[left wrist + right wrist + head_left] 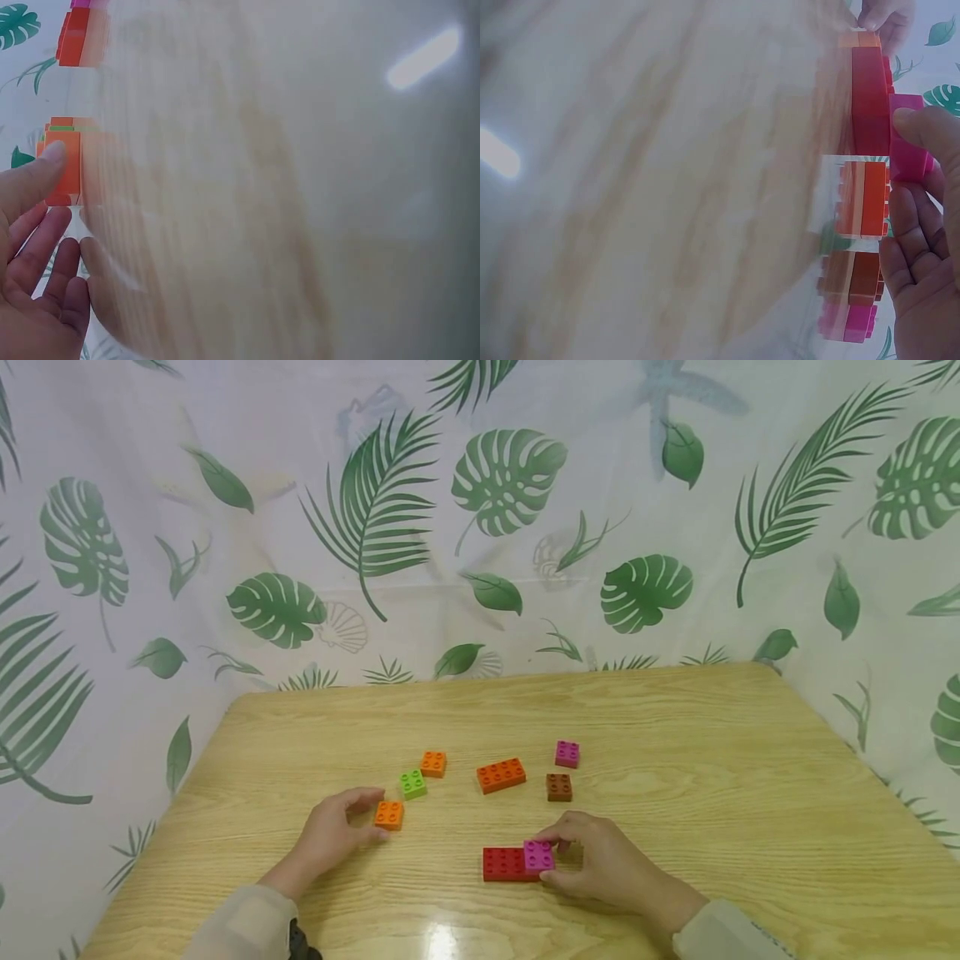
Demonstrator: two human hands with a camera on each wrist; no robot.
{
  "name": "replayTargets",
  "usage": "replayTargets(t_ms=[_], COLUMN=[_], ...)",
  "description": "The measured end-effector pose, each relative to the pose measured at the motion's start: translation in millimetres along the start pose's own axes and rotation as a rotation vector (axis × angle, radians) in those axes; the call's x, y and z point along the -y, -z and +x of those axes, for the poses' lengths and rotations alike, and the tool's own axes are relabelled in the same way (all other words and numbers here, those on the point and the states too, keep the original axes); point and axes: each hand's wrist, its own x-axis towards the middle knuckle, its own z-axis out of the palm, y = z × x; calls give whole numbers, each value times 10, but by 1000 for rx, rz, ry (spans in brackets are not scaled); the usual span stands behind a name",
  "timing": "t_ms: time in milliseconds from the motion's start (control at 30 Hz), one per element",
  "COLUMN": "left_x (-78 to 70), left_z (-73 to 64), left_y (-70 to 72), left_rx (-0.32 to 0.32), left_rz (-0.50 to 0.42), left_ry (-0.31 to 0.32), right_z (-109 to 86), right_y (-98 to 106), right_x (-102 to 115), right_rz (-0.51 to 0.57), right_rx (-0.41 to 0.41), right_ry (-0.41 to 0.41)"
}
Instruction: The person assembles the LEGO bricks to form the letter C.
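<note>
My right hand [607, 864] pinches a small pink building brick [538, 857] between thumb and fingers. That brick sits on the right end of a long dark red brick [502, 864] on the table. In the right wrist view the thumb presses the pink brick's [907, 150] near side, above the level of the red brick [870, 101]. At the left, my left hand [333, 831] holds a small orange brick [388, 815] by its sides, flat on the table. The left wrist view shows the thumb against the orange brick's [69, 176] face; the other fingers are loosely bent.
Behind the left hand lie a lime green brick [412, 784] and another orange brick [433, 764]. A long red-orange brick [501, 775] lies mid-table, with a brown brick [558, 787] and a second pink brick [567, 754] to its right. A leaf-patterned cloth [525, 610] hangs behind the wooden table [675, 735].
</note>
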Motion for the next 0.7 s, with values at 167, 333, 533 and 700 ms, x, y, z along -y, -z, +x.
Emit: replayTargets(t_ms=[167, 333, 533, 700], left_x=[-23, -32, -80, -146], left_z=[0, 7, -12, -26], left_y=[-6, -19, -51, -115], left_rx=[6, -6, -3, 5], left_rz=[9, 42, 14, -15], left_ry=[13, 6, 36, 36], right_z=[0, 2, 6, 5], right_y=[-5, -8, -13, -10], right_x=[-10, -21, -34, -35], right_rz=[-1, 1, 15, 10], right_rx=[-5, -7, -5, -7], right_ry=[12, 17, 22, 18])
